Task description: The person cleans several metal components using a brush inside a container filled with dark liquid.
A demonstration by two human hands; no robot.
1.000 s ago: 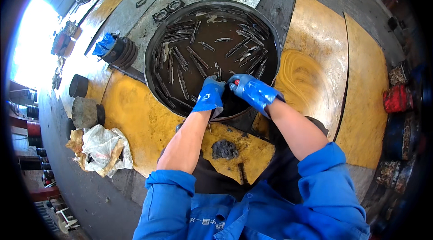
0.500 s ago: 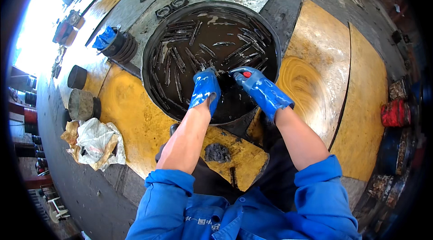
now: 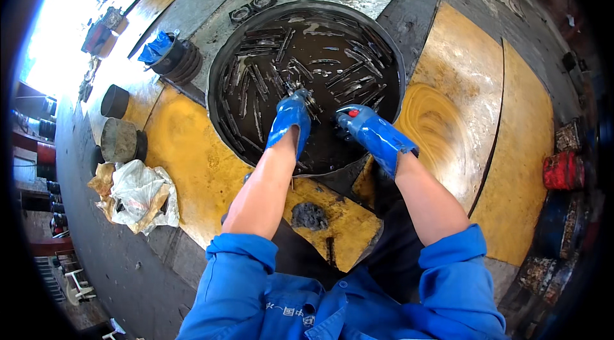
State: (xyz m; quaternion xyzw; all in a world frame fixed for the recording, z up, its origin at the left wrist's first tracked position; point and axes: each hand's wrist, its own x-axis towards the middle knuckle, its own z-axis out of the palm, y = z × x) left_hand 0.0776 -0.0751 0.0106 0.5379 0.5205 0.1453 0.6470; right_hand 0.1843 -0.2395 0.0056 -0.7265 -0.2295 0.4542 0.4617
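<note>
Both my hands wear blue rubber gloves and work over a wide round tub (image 3: 401,78) of murky brown liquid. Many dark, narrow metal strips (image 3: 257,116) lie in it, loosely grouped around the sides. My left hand (image 3: 291,121) is closed near the middle, on a dark, wet, ridged metal piece (image 3: 309,101) that glints past the fingers. To its right, my right hand (image 3: 359,121) is closed around a tool with a red part (image 3: 353,113) showing at the thumb. The rest of that tool is hidden by the glove and the dark liquid.
A wad of dark steel wool (image 3: 309,216) lies on a yellow board between my legs. Left of the tub are a crumpled plastic bag (image 3: 144,193), open cans (image 3: 119,139) and a black bucket (image 3: 167,59). Metal rings (image 3: 251,9) sit beyond the rim; a red container (image 3: 563,164) stands far right.
My right hand has moved down and slightly right, away from my left. More of the metal piece at my left hand shows. The whole view has shifted slightly.
</note>
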